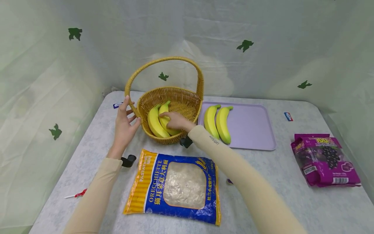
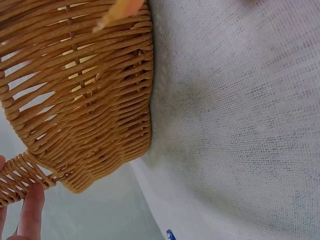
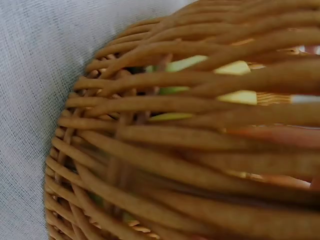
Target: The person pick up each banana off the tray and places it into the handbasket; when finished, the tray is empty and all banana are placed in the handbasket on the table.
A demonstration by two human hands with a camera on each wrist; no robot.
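Observation:
A woven basket (image 1: 187, 104) with a tall arched handle stands at the back of the table. Two bananas lie in it: one banana (image 1: 156, 122) along the left side, and a second banana (image 1: 164, 110) beside it. My left hand (image 1: 124, 125) holds the foot of the handle at the basket's left, fingers and thumb on either side; in the left wrist view, fingers (image 2: 32, 212) touch the wicker. Reaching over the basket's front rim, my right hand (image 1: 176, 121) grips the second banana, its lower fingers partly hidden. The right wrist view shows mostly the basket's wicker (image 3: 165, 110).
Right of the basket, a lilac tray (image 1: 251, 126) carries two more bananas (image 1: 223, 125). A blue and yellow pasta bag (image 1: 184, 185) lies in front. A purple grape-candy bag (image 1: 325, 159) sits far right, and a red-wrapped lollipop (image 1: 80, 193) lies at left.

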